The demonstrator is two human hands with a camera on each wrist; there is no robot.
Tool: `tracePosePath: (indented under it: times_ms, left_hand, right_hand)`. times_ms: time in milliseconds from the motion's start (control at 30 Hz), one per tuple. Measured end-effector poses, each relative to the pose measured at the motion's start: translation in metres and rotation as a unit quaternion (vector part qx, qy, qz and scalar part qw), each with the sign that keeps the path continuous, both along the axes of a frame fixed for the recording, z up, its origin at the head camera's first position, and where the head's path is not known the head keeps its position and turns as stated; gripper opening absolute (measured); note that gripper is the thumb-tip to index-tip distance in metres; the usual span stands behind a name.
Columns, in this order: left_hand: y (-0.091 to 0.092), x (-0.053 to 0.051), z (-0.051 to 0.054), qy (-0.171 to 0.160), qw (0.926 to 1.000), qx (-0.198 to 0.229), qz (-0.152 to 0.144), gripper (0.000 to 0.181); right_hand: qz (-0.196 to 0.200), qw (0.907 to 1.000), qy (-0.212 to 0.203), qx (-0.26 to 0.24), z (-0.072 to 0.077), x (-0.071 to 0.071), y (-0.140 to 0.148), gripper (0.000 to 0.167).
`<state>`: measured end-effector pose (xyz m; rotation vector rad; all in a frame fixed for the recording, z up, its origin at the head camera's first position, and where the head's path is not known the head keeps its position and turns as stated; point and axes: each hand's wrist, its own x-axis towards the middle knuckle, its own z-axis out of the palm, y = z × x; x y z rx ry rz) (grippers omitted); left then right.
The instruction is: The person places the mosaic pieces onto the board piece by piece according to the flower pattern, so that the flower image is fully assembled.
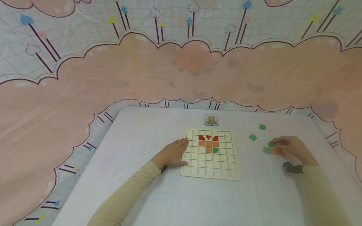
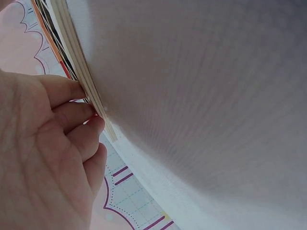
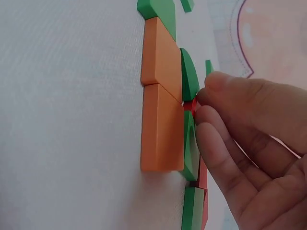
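Note:
A pale grid board (image 1: 209, 171) lies on the table, with red, orange and green pieces set in its upper middle. My left hand (image 1: 173, 153) rests at the board's left edge, fingers extended; in the left wrist view its fingertips touch the board's side. On the right, my right hand (image 1: 292, 146) bends its fingers down over loose pieces. Its fingertips meet at a green rounded piece (image 3: 189, 74) and a bit of red beside it. Whether they pinch one cannot be told. Orange square pieces (image 3: 163, 127) lie beside these fingers.
Behind the board lies a small pattern card (image 1: 211, 120). Two green squares, one nearer (image 1: 253, 137) and one farther (image 1: 262, 126), lie between the board and the right hand. A patterned cloth (image 1: 158, 72) hangs behind the white table (image 1: 135, 125).

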<state>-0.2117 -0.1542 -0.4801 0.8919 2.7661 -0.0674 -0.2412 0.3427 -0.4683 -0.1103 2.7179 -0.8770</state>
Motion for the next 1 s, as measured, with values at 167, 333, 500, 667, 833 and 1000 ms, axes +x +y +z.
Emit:
tracePosePath:
  times_ms: [167,333,500,667,833,1000]
  left_hand:
    - [0.0,0.0,-0.001,-0.004,1.0,0.005,0.002,0.094]
    - [-0.001,0.001,-0.002,-0.004,1.0,0.004,0.002,0.094]
    - [0.0,0.001,-0.001,-0.005,1.0,0.004,0.002,0.094]
    - [0.0,0.001,-0.001,-0.001,1.0,0.002,0.0,0.094]
    - [0.0,0.001,0.0,0.001,1.0,0.007,-0.002,0.094]
    - [-0.001,0.001,0.0,0.002,1.0,0.007,-0.002,0.094]
  right_hand:
    - [0.0,0.9997,0.024,0.005,0.0,0.0,-0.002,0.038]
    - [0.009,0.9988,0.047,0.01,-0.005,-0.005,-0.004,0.034]
    - [0.012,0.9978,0.061,0.021,-0.01,-0.013,-0.008,0.029]
    - [0.022,0.9987,0.042,0.019,-0.007,-0.018,-0.017,0.03]
    - [0.031,0.9994,0.018,0.003,-0.006,-0.022,-0.024,0.034]
    - [0.03,0.9993,0.022,-0.009,-0.006,-0.022,-0.027,0.039]
